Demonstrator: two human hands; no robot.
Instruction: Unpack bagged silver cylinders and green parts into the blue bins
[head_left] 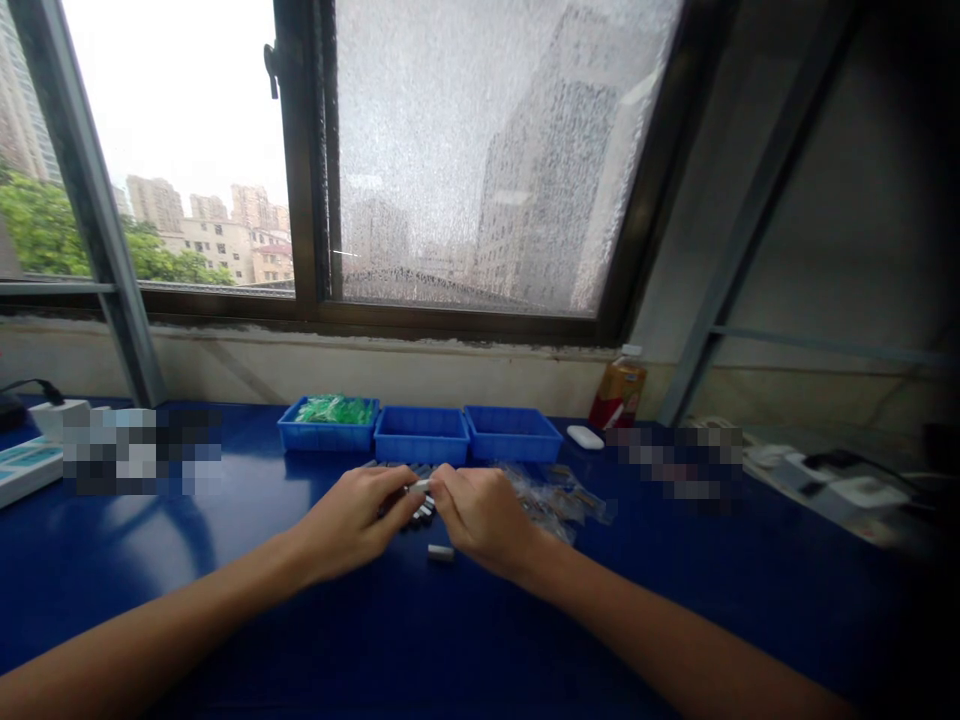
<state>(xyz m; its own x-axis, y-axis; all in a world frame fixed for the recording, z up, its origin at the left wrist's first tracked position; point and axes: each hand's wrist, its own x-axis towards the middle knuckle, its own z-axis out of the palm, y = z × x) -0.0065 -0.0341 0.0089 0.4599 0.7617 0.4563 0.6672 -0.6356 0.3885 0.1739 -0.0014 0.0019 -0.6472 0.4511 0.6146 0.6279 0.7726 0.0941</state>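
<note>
Between my two hands is a small pale, bar-shaped piece (420, 486). The fingers of my left hand (367, 510) pinch its left end, and my right hand (480, 515) closes on its right end. A short silvery-grey block (441, 553) lies by itself on the blue tabletop, just below my hands. Behind my fingers sits a pile of similar small grey and dark pieces (425, 510), partly hidden. Clear plastic bags (566, 500) with brownish contents lie right of my right hand.
Three blue bins stand in a row beneath the window: the left bin (330, 437) holds green packets (335, 409), beside a middle bin (421, 448) and a right bin (516, 446). Farther right are a white oval object (585, 437) and a drink bottle (619, 392). A power strip (34, 465) lies left.
</note>
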